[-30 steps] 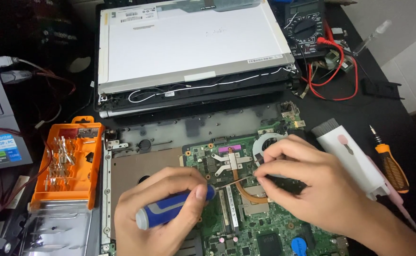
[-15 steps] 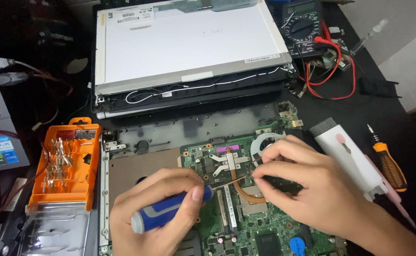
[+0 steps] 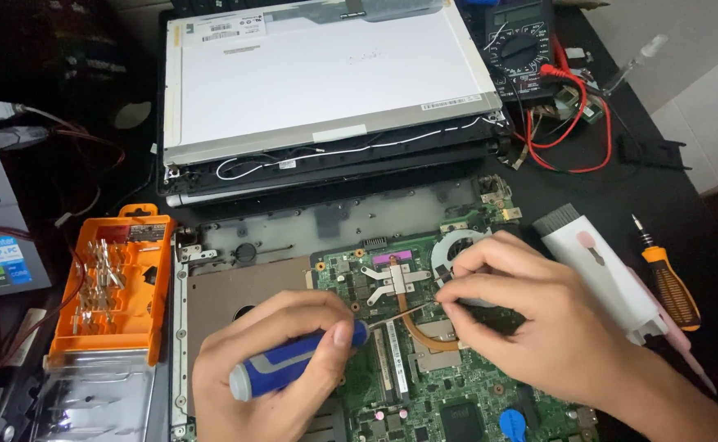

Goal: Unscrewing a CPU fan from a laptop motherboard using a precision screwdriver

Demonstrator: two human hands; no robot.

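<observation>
While both hands hold much the same posture as half a second and a second ago, the view has drifted slightly, so the opened laptop sits a touch lower and more to the right in frame; no part has visibly come free in that time.

Item 1: left hand (image 3: 281,368), fingers curled shut around a blue-handled screwdriver (image 3: 293,364), thumb pressed near the front of the grip. Its thin shaft runs right toward the copper heat pipe (image 3: 412,327).

Item 2: right hand (image 3: 531,315), fingertips pressed together in a pinch at the shaft's far end, just beside the cooling fan (image 3: 457,245). Judged: steadying the tip on a fastener, the work of loosening the cooler unchanged across the three views.

Item 3: green motherboard (image 3: 474,385), seated in the laptop base on the black desk (image 3: 645,176), between the two hands.

Item 4: detached screen panel (image 3: 326,78), lying face down behind the base.

Item 5: orange bit case (image 3: 113,286), left of the base, lid open.

Item 6: multimeter (image 3: 527,45) with red leads, upper right; orange-handled screwdriver (image 3: 670,286) and white cleaning tool (image 3: 596,266) at right.

Hidden or unclear: screwdriver tip and whatever it meets are covered by the right fingers; whether a screw is held cannot be told. Lower board edge and both forearms are cut off by the frame. Bit shapes in the case are too small to distinguish.
</observation>
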